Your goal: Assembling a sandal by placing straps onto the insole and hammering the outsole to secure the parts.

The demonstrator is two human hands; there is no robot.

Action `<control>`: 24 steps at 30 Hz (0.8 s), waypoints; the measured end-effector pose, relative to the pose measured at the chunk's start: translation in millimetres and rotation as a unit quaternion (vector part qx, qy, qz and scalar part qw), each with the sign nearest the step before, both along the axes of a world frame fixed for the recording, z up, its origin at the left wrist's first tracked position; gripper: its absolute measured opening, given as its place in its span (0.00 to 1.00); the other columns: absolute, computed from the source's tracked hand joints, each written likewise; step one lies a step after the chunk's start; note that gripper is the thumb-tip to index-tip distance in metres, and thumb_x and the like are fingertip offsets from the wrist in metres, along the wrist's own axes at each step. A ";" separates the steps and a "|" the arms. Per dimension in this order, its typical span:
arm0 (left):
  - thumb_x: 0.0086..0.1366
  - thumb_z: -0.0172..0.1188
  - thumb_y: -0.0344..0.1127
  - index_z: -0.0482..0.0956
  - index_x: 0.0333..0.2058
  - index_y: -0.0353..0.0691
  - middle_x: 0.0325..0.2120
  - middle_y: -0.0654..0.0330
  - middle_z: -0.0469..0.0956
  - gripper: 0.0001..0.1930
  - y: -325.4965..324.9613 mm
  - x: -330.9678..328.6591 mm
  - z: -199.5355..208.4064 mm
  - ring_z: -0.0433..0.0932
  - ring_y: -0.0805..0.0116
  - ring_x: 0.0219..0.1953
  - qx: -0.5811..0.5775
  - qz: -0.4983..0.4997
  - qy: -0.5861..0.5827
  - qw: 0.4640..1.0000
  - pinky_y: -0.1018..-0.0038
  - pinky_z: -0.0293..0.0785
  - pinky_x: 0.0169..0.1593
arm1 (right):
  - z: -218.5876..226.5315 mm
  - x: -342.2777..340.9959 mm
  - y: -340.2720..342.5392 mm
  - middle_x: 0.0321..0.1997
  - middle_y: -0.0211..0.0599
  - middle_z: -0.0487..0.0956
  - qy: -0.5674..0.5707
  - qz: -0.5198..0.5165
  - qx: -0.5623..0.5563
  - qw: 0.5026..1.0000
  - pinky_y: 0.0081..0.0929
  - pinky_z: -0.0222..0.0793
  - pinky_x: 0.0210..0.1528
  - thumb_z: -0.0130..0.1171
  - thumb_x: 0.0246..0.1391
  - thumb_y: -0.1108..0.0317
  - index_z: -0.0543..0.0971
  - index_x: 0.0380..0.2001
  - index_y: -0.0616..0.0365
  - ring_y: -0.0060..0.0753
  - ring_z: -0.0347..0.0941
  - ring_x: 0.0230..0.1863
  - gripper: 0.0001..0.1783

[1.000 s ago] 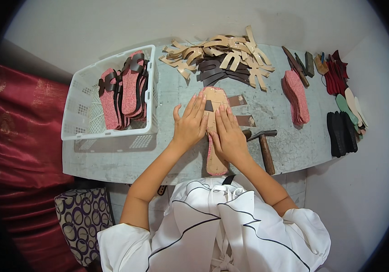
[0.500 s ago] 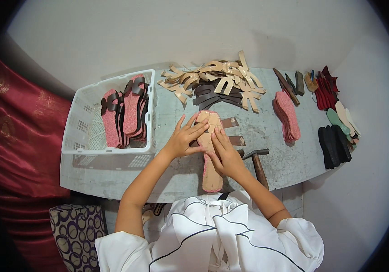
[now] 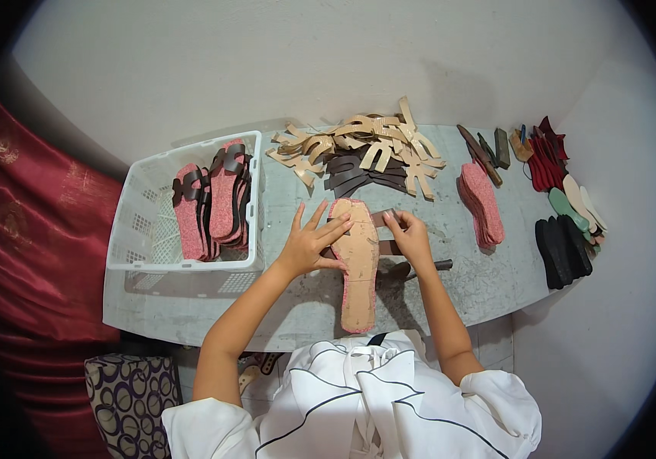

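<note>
Grey table first, sweeping across mid-frame, and at its left sits the white crate, sandals standing inside, apparently parked clear of the working spot. Top centre, a tangle of cream straps lies, likely for easy reach. Now the centre: the sole, tan face up, pink edge showing, lengthwise toward the body, perhaps so both sides can be reached. Right of it, a stack of pink soles. The left hand is open, fingers spread onto the sole's upper left, seemingly steadying it. The right hand pinches the upper brown strap beside the sole, probably keeping its end controlled. Just below, a hammer, partly hidden by the forearm.
</note>
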State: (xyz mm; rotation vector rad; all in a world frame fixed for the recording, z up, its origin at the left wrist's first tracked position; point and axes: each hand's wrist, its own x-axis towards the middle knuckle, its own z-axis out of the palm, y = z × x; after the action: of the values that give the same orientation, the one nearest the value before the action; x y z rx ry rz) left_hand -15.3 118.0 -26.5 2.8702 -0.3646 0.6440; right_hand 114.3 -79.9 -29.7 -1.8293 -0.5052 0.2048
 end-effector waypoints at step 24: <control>0.40 0.53 0.68 0.61 0.56 0.53 0.57 0.71 0.58 0.44 0.0 0.8 -0.4 0.46 0.58 0.62 -0.027 -0.017 0.020 0.999 0.44 0.34 0.59 | 39.7 -54.0 26.6 0.16 0.34 0.70 -0.342 -0.037 -0.087 0.935 0.28 0.62 0.22 0.61 0.40 0.66 0.71 0.15 0.57 0.35 0.68 0.22 0.10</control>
State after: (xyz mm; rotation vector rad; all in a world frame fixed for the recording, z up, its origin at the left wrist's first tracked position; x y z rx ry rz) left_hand -14.5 118.1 -26.9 2.8157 -0.3823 0.5820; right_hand 60.3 -53.4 10.0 -2.0706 -0.9180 -0.4763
